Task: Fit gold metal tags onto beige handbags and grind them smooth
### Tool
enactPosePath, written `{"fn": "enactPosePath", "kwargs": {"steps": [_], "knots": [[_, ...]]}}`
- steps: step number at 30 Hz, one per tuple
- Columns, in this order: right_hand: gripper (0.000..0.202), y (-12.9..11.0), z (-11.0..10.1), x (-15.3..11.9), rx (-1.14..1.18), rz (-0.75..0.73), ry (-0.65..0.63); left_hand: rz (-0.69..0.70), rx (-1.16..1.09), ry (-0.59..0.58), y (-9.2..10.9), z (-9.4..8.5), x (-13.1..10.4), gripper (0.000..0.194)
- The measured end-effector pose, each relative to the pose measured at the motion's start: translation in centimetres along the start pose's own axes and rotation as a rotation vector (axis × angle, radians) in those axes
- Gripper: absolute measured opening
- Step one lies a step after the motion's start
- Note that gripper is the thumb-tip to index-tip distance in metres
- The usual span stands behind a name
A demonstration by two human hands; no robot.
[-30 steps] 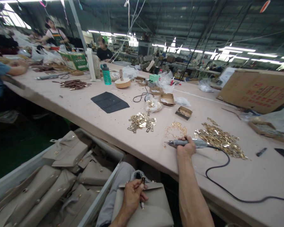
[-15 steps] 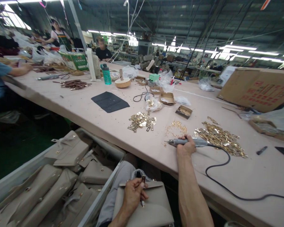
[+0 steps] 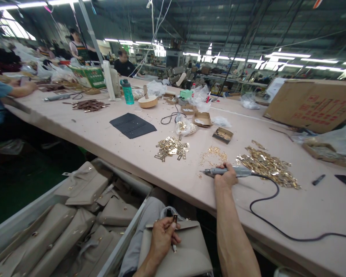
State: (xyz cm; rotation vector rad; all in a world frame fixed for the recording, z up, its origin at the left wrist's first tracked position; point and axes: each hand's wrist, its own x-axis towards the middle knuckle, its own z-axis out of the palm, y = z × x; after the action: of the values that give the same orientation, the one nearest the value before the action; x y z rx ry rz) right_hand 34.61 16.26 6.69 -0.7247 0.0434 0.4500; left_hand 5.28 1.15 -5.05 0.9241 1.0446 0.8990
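Observation:
My right hand (image 3: 226, 177) is closed around a grey electric screwdriver (image 3: 242, 171) with a black cord. Its tip points left, just above a few tiny gold screws on the table, near the scattered small gold screws (image 3: 217, 154). My left hand (image 3: 162, 235) pinches a small rectangular gold metal plate (image 3: 175, 218) between thumb and fingers. That hand rests over a beige handbag (image 3: 190, 254) lying on my lap. A pile of gold rectangular frames (image 3: 170, 148) and a larger heap of gold metal pieces (image 3: 272, 167) lie on the table (image 3: 187, 184).
A bin (image 3: 123, 234) full of beige bags stands at lower left. Further back are a black sheet (image 3: 132, 125), a small box of screws (image 3: 223, 135), a green bottle (image 3: 128, 92) and a large carton (image 3: 311, 105). A co-worker's arm (image 3: 23, 89) shows at far left.
The view has shifted very slightly. Both hands keep their hold, the screwdriver and the gold plate staying almost in the same place.

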Motion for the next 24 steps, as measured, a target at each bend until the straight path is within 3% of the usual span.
{"fn": "enactPosePath", "kwargs": {"steps": [8,13,19,24], "knots": [[0.033,-0.4,0.2,-0.7,0.01,0.005,-0.04,0.001,-0.043,0.004,0.0,-0.1,0.0,0.053],[0.028,-3.0,-0.1,-2.3,0.042,0.084,-0.163,-0.009,-0.091,-0.016,0.2,-0.1,0.1,0.06],[0.025,-7.0,-2.3,-9.0,0.009,0.094,-0.406,-0.069,-0.178,-0.009,1.2,0.6,-0.1,0.062],[0.022,-6.7,-5.3,-16.1,-0.183,0.135,-0.474,-0.118,-0.21,-0.004,1.0,0.8,-0.1,0.058]]}}
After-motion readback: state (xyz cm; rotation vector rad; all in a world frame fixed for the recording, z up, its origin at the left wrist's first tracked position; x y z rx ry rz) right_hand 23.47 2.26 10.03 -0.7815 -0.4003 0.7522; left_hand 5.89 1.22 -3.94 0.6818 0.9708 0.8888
